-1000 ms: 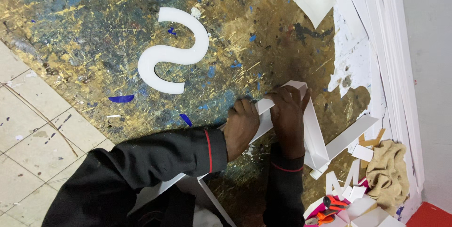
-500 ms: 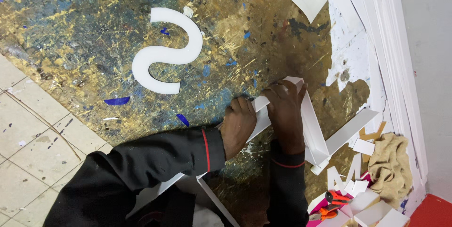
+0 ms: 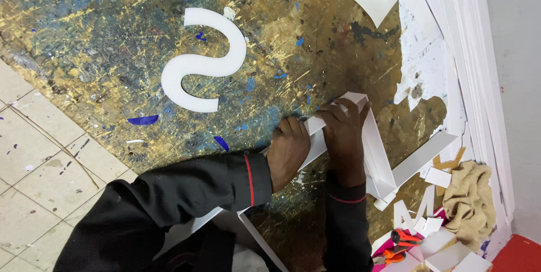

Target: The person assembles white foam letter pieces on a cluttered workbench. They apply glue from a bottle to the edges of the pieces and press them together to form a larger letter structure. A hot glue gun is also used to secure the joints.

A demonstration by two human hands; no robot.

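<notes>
On the paint-spattered desk (image 3: 101, 52), below and right of the white S-shaped cutout (image 3: 205, 63), both hands press down on a white folded strip piece (image 3: 375, 153). Left hand (image 3: 288, 151): fingers curled over the strip's long edge, gripping it. Right hand (image 3: 344, 136): fingers bent over the folded corner farthest from the body, pinching it against the desk. Hands side by side, touching or nearly so. Black sleeves with red cuff lines. Right of the strip piece: white offcuts (image 3: 437, 176), a tan cloth (image 3: 468, 201), orange-handled pliers (image 3: 397, 246) near the lower edge. Stacked white sheets (image 3: 468, 52) run along the wall.
</notes>
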